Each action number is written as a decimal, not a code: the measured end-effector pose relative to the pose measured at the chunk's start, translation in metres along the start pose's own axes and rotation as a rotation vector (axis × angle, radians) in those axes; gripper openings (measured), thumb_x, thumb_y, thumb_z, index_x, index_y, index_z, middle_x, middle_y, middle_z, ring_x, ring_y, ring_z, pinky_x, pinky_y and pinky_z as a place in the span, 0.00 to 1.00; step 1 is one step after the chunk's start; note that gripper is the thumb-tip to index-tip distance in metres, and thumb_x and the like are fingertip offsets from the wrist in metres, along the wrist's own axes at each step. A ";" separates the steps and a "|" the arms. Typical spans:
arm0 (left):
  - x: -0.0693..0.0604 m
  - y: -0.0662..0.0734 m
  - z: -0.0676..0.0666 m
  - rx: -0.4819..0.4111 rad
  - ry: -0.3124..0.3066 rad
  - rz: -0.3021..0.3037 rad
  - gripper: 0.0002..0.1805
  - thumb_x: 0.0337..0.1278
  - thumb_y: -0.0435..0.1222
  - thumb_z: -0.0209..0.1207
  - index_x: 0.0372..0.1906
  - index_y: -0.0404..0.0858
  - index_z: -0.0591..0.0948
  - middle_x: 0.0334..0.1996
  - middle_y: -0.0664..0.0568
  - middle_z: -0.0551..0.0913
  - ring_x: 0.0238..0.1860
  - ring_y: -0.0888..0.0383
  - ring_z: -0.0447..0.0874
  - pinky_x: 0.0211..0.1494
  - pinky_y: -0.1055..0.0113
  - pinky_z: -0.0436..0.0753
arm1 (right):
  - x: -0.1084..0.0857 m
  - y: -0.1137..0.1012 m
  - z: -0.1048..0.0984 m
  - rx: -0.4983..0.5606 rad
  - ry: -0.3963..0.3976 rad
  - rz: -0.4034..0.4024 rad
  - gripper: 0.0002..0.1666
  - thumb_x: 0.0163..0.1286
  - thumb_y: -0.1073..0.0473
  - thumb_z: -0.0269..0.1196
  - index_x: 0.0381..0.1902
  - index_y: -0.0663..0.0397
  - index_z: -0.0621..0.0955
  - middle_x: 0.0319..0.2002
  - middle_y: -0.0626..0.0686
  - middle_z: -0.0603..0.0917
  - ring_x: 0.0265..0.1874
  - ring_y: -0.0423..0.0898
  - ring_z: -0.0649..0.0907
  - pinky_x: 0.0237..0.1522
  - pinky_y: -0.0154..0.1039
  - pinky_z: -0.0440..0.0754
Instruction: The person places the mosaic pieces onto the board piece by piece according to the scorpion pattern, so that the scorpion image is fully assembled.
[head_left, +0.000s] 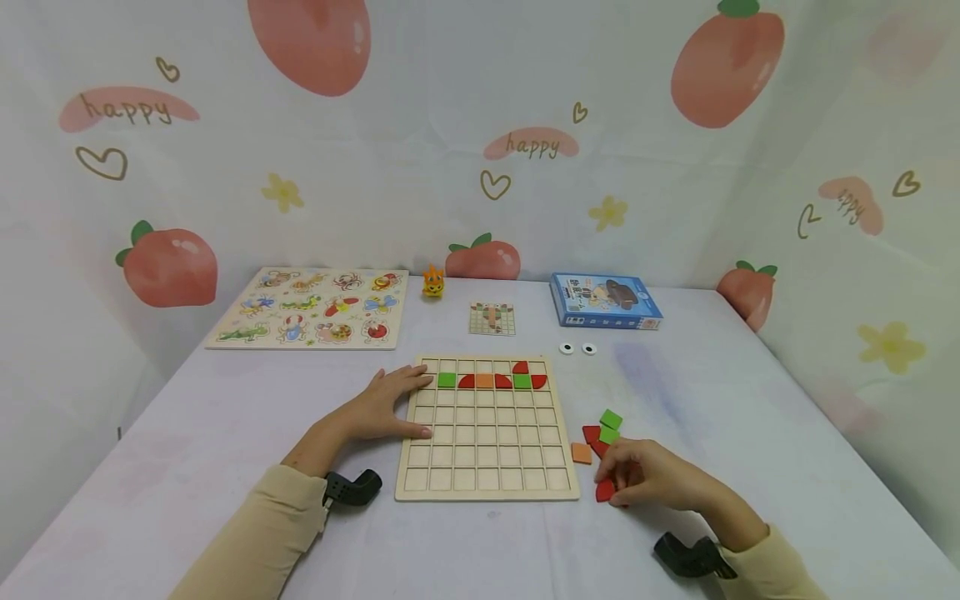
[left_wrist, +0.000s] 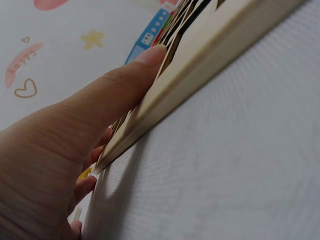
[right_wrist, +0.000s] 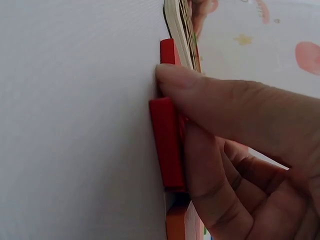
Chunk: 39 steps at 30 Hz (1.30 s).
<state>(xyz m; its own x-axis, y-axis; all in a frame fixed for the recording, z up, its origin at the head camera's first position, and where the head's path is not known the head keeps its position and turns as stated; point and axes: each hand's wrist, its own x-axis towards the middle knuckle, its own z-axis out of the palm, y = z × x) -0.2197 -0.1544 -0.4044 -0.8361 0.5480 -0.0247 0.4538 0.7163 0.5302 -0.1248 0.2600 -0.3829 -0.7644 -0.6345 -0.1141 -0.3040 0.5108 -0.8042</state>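
The wooden grid board [head_left: 480, 497] lies flat, with green, orange and red pieces in its upper cells. My left hand [head_left: 384, 407] rests spread at its left edge; in the left wrist view the thumb of my left hand [left_wrist: 75, 125] lies over the rim of the board [left_wrist: 200, 55]. Right of the board, my right hand [head_left: 660, 477] has thumb and index finger at a red piece [head_left: 604, 491]. In the right wrist view, my right hand [right_wrist: 240, 145] pinches at a red piece [right_wrist: 167, 145], partly covered, and another red piece [right_wrist: 167, 50] shows beyond the thumb.
Beside my right hand lie green pieces [head_left: 611, 418], red pieces [head_left: 591, 433] and an orange piece [head_left: 581, 453]. Farther back are two eye discs [head_left: 566, 348], a small pattern card [head_left: 492, 318], a blue box [head_left: 606, 301], an orange-yellow figurine [head_left: 433, 283] and an insect puzzle board [head_left: 315, 308].
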 end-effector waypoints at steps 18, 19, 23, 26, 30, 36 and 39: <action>0.001 -0.003 0.003 -0.003 -0.006 0.005 0.50 0.39 0.63 0.64 0.69 0.44 0.64 0.73 0.49 0.54 0.74 0.46 0.45 0.73 0.42 0.37 | 0.003 0.000 -0.001 -0.010 -0.030 0.023 0.06 0.60 0.62 0.64 0.36 0.54 0.81 0.28 0.49 0.78 0.23 0.35 0.76 0.24 0.30 0.79; 0.001 -0.003 0.002 0.000 -0.006 0.003 0.50 0.39 0.63 0.64 0.69 0.44 0.64 0.73 0.49 0.54 0.74 0.46 0.45 0.73 0.42 0.38 | 0.004 -0.001 -0.002 -0.006 -0.033 0.028 0.07 0.60 0.62 0.64 0.37 0.55 0.80 0.27 0.49 0.78 0.23 0.35 0.76 0.24 0.30 0.79; 0.000 -0.001 0.001 0.002 -0.003 -0.006 0.51 0.39 0.63 0.64 0.69 0.43 0.64 0.73 0.48 0.54 0.74 0.46 0.46 0.73 0.41 0.37 | 0.006 -0.002 0.000 -0.006 -0.033 0.022 0.09 0.60 0.60 0.65 0.39 0.54 0.80 0.26 0.48 0.78 0.23 0.35 0.76 0.24 0.31 0.80; 0.000 -0.001 0.000 0.004 -0.001 -0.006 0.50 0.39 0.63 0.64 0.69 0.43 0.64 0.73 0.48 0.55 0.74 0.46 0.46 0.73 0.41 0.37 | 0.007 -0.002 0.001 -0.021 -0.025 0.025 0.08 0.60 0.58 0.65 0.37 0.53 0.80 0.26 0.47 0.79 0.23 0.34 0.75 0.24 0.30 0.78; -0.001 -0.002 -0.001 0.001 0.000 0.000 0.50 0.39 0.62 0.64 0.69 0.44 0.64 0.73 0.49 0.54 0.74 0.46 0.46 0.73 0.41 0.38 | 0.009 -0.004 0.001 -0.028 -0.027 0.049 0.06 0.62 0.58 0.64 0.36 0.54 0.81 0.27 0.46 0.79 0.22 0.34 0.74 0.23 0.29 0.76; -0.001 -0.003 0.000 -0.007 0.004 0.005 0.50 0.39 0.63 0.64 0.69 0.44 0.64 0.73 0.49 0.55 0.74 0.46 0.46 0.73 0.41 0.37 | 0.015 -0.008 -0.004 0.003 -0.046 0.045 0.12 0.64 0.60 0.62 0.44 0.58 0.82 0.35 0.52 0.82 0.21 0.33 0.74 0.22 0.28 0.75; 0.000 -0.003 0.001 -0.007 0.002 -0.001 0.50 0.39 0.63 0.64 0.69 0.44 0.64 0.73 0.49 0.55 0.74 0.47 0.46 0.73 0.41 0.37 | 0.020 -0.010 -0.006 0.020 -0.061 0.022 0.14 0.65 0.61 0.60 0.47 0.60 0.81 0.43 0.57 0.81 0.25 0.34 0.75 0.26 0.29 0.78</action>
<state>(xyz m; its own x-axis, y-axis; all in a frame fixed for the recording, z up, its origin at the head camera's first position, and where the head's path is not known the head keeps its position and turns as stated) -0.2205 -0.1558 -0.4069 -0.8371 0.5466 -0.0230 0.4511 0.7135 0.5361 -0.1409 0.2459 -0.3738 -0.7346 -0.6578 -0.1661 -0.2759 0.5134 -0.8126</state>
